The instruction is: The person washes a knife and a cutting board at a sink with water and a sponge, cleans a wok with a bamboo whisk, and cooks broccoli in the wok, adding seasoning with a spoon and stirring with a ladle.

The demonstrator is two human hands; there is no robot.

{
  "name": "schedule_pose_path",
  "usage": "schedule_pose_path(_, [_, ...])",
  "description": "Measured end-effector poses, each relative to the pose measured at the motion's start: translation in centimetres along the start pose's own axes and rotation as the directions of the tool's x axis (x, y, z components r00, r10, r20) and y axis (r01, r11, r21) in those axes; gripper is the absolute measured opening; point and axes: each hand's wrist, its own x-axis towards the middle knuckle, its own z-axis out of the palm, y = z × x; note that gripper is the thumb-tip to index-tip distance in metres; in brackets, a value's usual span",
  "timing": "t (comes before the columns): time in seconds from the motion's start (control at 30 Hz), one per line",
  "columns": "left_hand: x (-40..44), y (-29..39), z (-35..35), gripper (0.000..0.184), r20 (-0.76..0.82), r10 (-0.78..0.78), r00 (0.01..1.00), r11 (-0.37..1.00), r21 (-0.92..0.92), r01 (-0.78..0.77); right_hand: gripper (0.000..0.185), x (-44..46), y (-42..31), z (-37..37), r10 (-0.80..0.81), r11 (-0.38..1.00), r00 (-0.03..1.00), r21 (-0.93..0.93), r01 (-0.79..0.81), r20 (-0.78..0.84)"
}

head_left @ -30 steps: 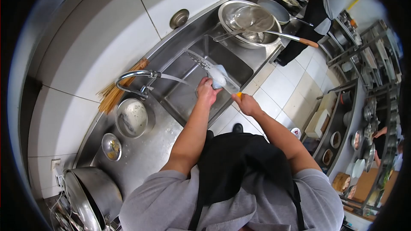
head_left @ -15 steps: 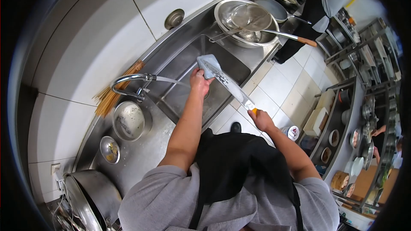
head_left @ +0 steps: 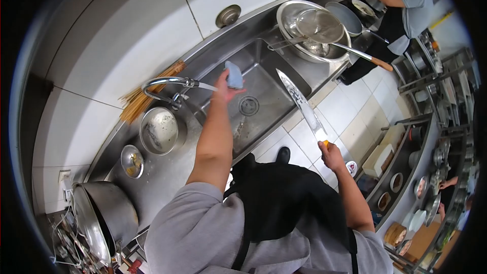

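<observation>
My left hand (head_left: 225, 90) is over the sink (head_left: 264, 89), closed on a folded light-blue cloth (head_left: 234, 74). Just to its left, a pale streak that looks like running water comes from the curved faucet (head_left: 167, 80) and reaches the wrist. My right hand (head_left: 333, 158) grips the yellow-and-white handle of a large kitchen knife (head_left: 300, 100). Its long blade points up and left over the sink's right rim, with dark and whitish smears on the metal. Cloth and blade are apart.
A steel bowl with strainers (head_left: 319, 26) stands beyond the sink. Left of it are skewers (head_left: 152, 94), a round pan (head_left: 160, 131), a small bowl (head_left: 132, 161) and a big pot (head_left: 109, 210). Another person (head_left: 416, 10) works at the back right; shelves (head_left: 406, 147) line the right.
The cloth was against the blade and is now away from it. My left hand has drawn left toward the faucet; the knife has swung right and points more upright.
</observation>
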Motion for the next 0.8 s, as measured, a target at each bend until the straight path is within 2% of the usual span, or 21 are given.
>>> schedule_pose_path(0.07, [2.0, -0.7, -0.4, 0.052, 0.02, 0.017, 1.0, 1.0, -0.017, -0.017, 0.067, 0.6, 0.1, 0.4, -0.014, 1.0, 1.0, 0.009, 0.014, -0.009])
schedule_pose_path(0.1, [2.4, -0.9, -0.1, 0.05, 0.041, 0.031, 0.999, 0.999, -0.028, -0.03, 0.059, 0.6, 0.1, 0.9, -0.038, 0.995, 0.999, 0.096, 0.04, -0.02])
schedule_pose_path(0.13, [2.7, -1.2, 0.0, 0.05, 0.038, 0.035, 0.999, 0.999, -0.035, -0.034, 0.058, 0.8, 0.8, 1.2, -0.037, 0.995, 0.999, 0.097, 0.038, -0.011])
schedule_pose_path(0.2, [2.1, -1.0, 0.8, 0.053, -0.075, 0.181, 0.981, 0.971, 0.175, -0.166, 0.057, 0.7, 1.2, 1.4, -0.043, 0.995, 0.999, 0.094, 0.042, 0.005])
schedule_pose_path(0.23, [1.8, -0.6, 1.1, 0.053, -0.081, 0.187, 0.979, 0.97, 0.172, -0.171, 0.056, 0.5, 1.5, 1.4, -0.023, 0.993, 1.0, 0.118, 0.02, 0.02])
schedule_pose_path(0.3, [1.7, -0.1, 1.4, 0.048, -0.195, 0.194, 0.961, 0.872, 0.484, -0.078, 0.055, 0.1, 1.7, 1.2, -0.005, 0.99, 0.999, 0.141, -0.001, 0.04])
schedule_pose_path(0.33, [2.3, -0.1, 0.9, 0.048, -0.2, 0.196, 0.96, 0.872, 0.484, -0.077, 0.054, -0.1, 1.8, 1.1, 0.033, 0.983, 0.998, 0.177, -0.043, 0.061])
schedule_pose_path(0.4, [4.8, -0.6, -1.6, 0.038, -0.169, 0.27, 0.948, 0.659, 0.75, -0.054, 0.053, -0.4, 1.5, 0.7, 0.068, 0.974, 0.994, 0.211, -0.086, 0.087])
schedule_pose_path(0.43, [6.3, -1.1, -3.0, 0.038, -0.173, 0.271, 0.947, 0.659, 0.751, -0.052, 0.053, -0.7, 1.1, 0.5, 0.08, 0.965, 0.992, 0.243, -0.101, 0.095])
schedule_pose_path(0.47, [8.0, -1.8, -4.5, 0.036, -0.137, 0.49, 0.861, 0.357, 0.932, -0.055, 0.053, -0.7, 0.9, 0.3, 0.091, 0.955, 0.99, 0.274, -0.116, 0.103])
schedule_pose_path(0.5, [8.3, -1.9, -4.9, 0.037, -0.023, 0.663, 0.748, 0.019, 1.0, 0.014, 0.053, -0.6, 1.0, 0.3, 0.089, 0.955, 0.99, 0.273, -0.115, 0.107])
schedule_pose_path(0.53, [8.7, -1.9, -5.2, 0.037, -0.025, 0.665, 0.746, 0.019, 1.0, 0.017, 0.053, -0.4, 1.0, 0.3, 0.078, 0.954, 0.991, 0.28, -0.105, 0.105])
schedule_pose_path(0.6, [8.3, -1.3, -5.1, 0.048, -0.045, 0.496, 0.867, -0.197, 0.967, 0.163, 0.053, 0.2, 1.2, 0.3, 0.059, 0.955, 0.992, 0.284, -0.088, 0.109])
schedule_pose_path(0.63, [8.0, -1.1, -5.1, 0.048, -0.052, 0.503, 0.863, -0.194, 0.966, 0.171, 0.052, 0.6, 1.4, 0.5, 0.053, 0.954, 0.993, 0.288, -0.083, 0.11])
schedule_pose_path(0.7, [7.1, -1.3, -5.2, 0.057, -0.176, 0.451, 0.875, -0.078, 0.969, 0.235, 0.052, 2.2, 3.0, 1.3, 0.034, 0.957, 0.992, 0.283, -0.068, 0.125])
schedule_pose_path(0.73, [6.5, -1.6, -5.5, 0.057, -0.195, 0.464, 0.864, -0.065, 0.965, 0.253, 0.052, 3.4, 4.3, 1.8, -0.02, 0.971, 0.995, 0.24, -0.004, 0.096])
schedule_pose_path(0.77, [5.8, -1.9, -5.9, 0.061, -0.207, 0.498, 0.842, 0.023, 0.974, 0.225, 0.051, 4.2, 5.1, 2.3, -0.082, 0.979, 0.994, 0.193, 0.067, 0.074])
schedule_pose_path(0.8, [4.7, -2.1, -6.1, 0.065, -0.224, 0.536, 0.814, 0.112, 0.974, 0.195, 0.05, 4.1, 4.6, 2.2, -0.069, 0.978, 0.994, 0.201, 0.05, 0.085])
